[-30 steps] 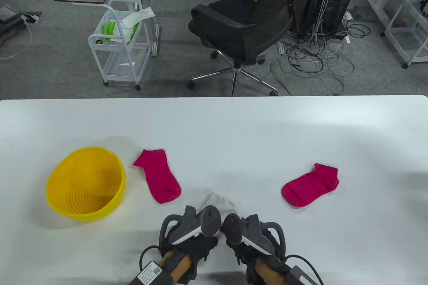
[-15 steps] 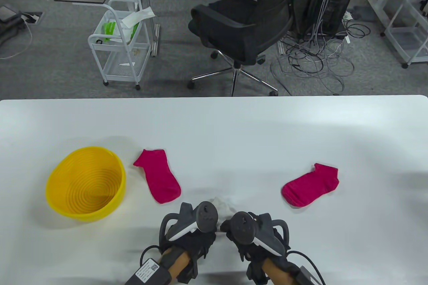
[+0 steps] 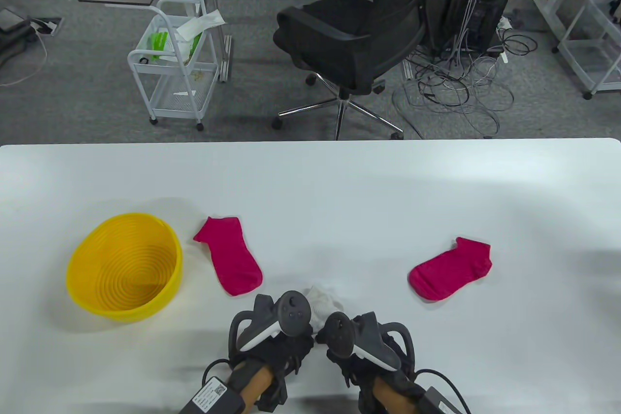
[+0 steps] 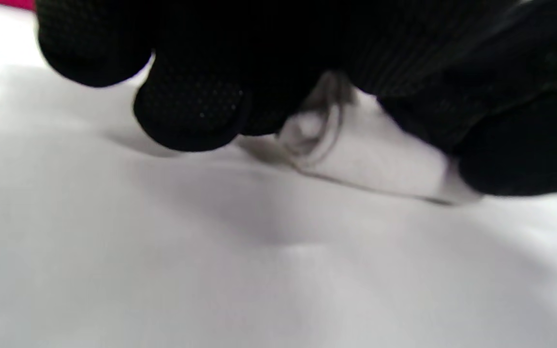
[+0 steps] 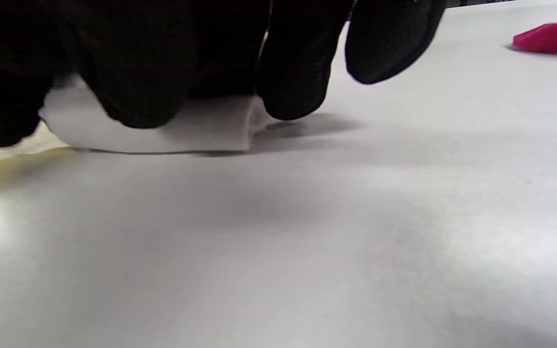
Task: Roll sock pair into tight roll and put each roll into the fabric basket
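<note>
A white sock roll lies near the table's front edge, mostly hidden under both hands. My left hand curls its fingertips over the roll's left end. My right hand curls its fingers over the top of the roll. One pink sock lies flat beside the yellow basket. A second pink sock lies to the right, also seen as a pink sock in the right wrist view.
The basket stands at the left of the white table and holds nothing. Beyond the far edge are a black office chair, a white cart and tangled cables.
Both hands have stayed on the white sock, shifting slightly forward then back; less of the white sock shows past the trackers than a second ago. The pink socks and basket have not moved.
</note>
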`<state>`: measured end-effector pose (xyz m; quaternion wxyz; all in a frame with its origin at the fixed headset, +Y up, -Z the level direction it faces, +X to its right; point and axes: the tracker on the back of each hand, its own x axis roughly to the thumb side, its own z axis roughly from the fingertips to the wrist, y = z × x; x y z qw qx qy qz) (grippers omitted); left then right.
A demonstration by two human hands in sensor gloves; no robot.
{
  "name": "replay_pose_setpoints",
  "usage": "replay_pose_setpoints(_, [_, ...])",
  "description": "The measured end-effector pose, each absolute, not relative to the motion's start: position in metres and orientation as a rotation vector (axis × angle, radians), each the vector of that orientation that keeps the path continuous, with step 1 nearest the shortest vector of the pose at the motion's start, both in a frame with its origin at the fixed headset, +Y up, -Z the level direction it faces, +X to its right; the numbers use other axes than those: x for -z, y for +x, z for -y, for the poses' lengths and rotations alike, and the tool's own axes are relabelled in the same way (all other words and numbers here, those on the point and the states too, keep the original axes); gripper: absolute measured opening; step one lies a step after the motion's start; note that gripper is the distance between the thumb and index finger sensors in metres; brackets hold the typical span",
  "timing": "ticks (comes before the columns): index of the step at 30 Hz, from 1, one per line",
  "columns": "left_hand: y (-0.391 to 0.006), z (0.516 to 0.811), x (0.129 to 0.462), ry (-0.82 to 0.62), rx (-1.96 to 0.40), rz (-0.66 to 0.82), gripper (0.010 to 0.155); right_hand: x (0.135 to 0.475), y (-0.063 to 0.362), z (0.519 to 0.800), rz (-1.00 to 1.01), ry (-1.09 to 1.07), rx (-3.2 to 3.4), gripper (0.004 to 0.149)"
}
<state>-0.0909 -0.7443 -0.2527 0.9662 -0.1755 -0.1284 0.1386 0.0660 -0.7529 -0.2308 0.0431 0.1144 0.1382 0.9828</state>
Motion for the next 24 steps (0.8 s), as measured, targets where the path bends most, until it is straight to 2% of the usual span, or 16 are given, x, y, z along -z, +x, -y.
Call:
replay_pose_setpoints(3, [-0.092,0.734,0.250,-0.270,-0.301,0.271,0.048,0.232,0.066,0.756,-0.427,0.327,-3.014,0.050])
replay_pose_setpoints(14, [-0.080,0.751,0.251,-0.353,-0.166,0.292,0.057,0.234,0.067,0.757,-0.383,0.289,-2.997,0.046])
replay_pose_setpoints(20, [-0.079,0.752,0.253,-0.323,-0.179,0.279,0.048,0.237,0.071,0.755,-0.368,0.257,-2.967,0.044])
replay_pose_setpoints(24, [-0.082,0.753,0.255,-0.346,-0.208,0.275,0.046,0.237,0.077,0.740,-0.248,0.287,-2.919,0.042])
